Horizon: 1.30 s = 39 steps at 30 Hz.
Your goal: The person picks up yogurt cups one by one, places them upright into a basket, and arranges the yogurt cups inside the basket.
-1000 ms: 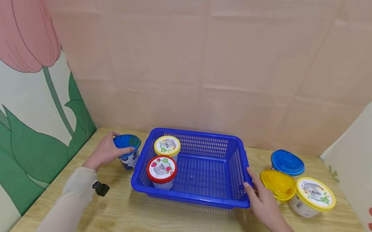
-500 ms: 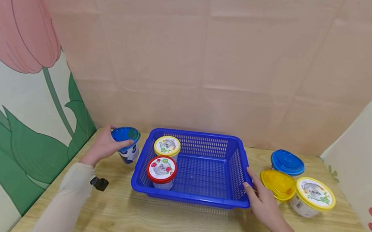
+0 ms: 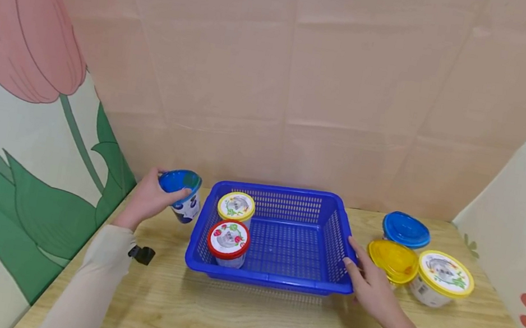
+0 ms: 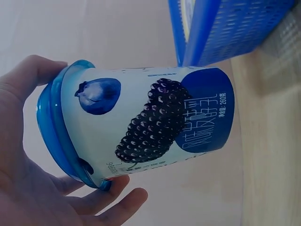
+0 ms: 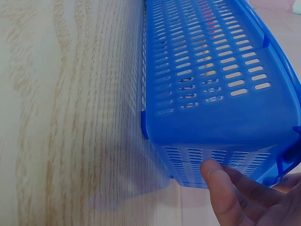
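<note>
My left hand [image 3: 147, 200] holds a yogurt cup [image 4: 150, 115] by its blue lid, thumb and fingers round the rim. Blueberry and blackberry pictures show on its side. In the head view the cup hangs tilted above the table, just left of a blue plastic basket [image 3: 276, 279]. The basket's right rim is gripped by my right hand [image 3: 372, 288]; in the right wrist view its fingers lie against the slotted end wall. Inside the basket, on the left, stand a yellow-lidded tub [image 3: 237, 205] and a red-lidded tub [image 3: 228, 239], one behind the other.
Right of the basket stand a blue-lidded container [image 3: 406, 229], a container with a clear yellow lid [image 3: 392, 261] and a white tub with a printed yellow-rimmed lid [image 3: 445, 276]. A pinkish covering [image 3: 276, 75] rises behind the wooden table [image 3: 229, 323].
My left hand has lifted the yogurt cup upward, first shifting slightly left, then back right. My right hand and the basket have stayed in place.
</note>
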### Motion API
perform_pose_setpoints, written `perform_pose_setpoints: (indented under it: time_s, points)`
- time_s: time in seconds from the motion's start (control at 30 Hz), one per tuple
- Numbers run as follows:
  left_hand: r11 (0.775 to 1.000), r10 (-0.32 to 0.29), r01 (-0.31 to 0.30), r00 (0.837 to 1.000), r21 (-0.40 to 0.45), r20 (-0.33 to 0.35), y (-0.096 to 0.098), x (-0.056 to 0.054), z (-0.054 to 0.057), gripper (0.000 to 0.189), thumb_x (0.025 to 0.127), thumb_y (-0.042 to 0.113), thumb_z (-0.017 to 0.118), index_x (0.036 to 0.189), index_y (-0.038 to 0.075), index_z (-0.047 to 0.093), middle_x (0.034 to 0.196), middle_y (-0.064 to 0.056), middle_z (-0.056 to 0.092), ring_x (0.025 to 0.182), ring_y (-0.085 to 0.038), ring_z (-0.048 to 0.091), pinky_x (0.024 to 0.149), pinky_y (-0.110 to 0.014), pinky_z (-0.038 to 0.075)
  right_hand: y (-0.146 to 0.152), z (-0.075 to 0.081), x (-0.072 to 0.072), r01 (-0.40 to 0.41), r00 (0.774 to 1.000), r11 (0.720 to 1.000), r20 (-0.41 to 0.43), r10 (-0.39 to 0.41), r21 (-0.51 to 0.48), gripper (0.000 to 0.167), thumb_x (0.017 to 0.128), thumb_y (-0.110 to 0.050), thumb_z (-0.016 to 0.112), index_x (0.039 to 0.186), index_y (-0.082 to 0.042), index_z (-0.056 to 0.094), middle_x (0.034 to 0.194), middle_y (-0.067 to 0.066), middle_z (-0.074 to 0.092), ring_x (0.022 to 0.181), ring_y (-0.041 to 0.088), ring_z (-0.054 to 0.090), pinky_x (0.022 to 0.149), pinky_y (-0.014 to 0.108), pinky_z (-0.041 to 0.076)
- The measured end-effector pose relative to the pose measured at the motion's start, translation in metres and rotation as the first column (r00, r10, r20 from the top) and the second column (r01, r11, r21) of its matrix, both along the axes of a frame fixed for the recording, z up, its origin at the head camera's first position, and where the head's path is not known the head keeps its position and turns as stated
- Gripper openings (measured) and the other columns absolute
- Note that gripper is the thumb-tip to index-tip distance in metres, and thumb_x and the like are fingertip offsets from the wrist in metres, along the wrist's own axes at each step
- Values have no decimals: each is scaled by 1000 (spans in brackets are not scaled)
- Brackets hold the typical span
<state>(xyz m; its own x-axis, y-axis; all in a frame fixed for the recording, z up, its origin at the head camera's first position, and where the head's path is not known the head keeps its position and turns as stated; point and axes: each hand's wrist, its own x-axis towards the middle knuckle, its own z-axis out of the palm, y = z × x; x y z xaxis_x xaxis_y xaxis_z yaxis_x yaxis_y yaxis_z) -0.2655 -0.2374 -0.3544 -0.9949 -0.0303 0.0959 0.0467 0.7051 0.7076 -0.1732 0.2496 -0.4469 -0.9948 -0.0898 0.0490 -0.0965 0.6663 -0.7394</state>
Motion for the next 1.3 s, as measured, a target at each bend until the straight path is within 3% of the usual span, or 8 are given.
perform_pose_setpoints:
  time_s: [0.37, 0.6, 0.87, 1.1, 1.3]
  points:
    - [1000, -2, 2, 1000, -31, -28, 10, 3, 13, 102, 83, 66, 68, 149, -1, 29, 141, -27, 45, 123, -45, 50, 97, -59, 49, 1, -2, -1, -2, 1000, 1000, -2, 2, 1, 64, 106, -49, 38, 162, -23, 17, 150, 32, 40, 99, 35, 60, 57, 31, 57]
    - [1000, -12, 12, 1000, -8, -26, 21, 5, 20, 103, 81, 66, 69, 151, 1, 28, 144, -26, 43, 126, -45, 49, 97, -59, 49, 0, -3, 0, -3, 1000, 1000, 7, 3, 3, 65, 106, -49, 38, 162, -22, 17, 150, 32, 39, 98, 34, 60, 57, 31, 57]
    - [998, -58, 58, 997, 1, -41, 40, 0, 28, 102, 78, 66, 73, 149, 5, 32, 143, -23, 46, 124, -42, 53, 95, -56, 51, 0, -2, 0, -4, 1000, 1000, 2, 4, 1, 65, 107, -48, 38, 162, -22, 16, 150, 33, 39, 97, 34, 61, 57, 31, 57]
    - [997, -72, 72, 996, -5, -46, 58, -3, 36, 98, 78, 62, 75, 149, 8, 34, 145, -22, 39, 127, -42, 47, 98, -58, 49, 1, -3, -2, 5, 1000, 1000, -6, -5, 1, 64, 106, -49, 37, 162, -24, 16, 149, 33, 40, 100, 37, 60, 57, 31, 58]
    - [996, -93, 92, 994, -11, -65, 74, -8, 38, 97, 77, 64, 75, 147, 8, 36, 143, -19, 40, 126, -40, 49, 97, -57, 50, 0, -3, -2, 11, 1000, 1000, -1, -11, 8, 64, 106, -49, 37, 162, -24, 16, 150, 33, 39, 100, 36, 60, 58, 31, 58]
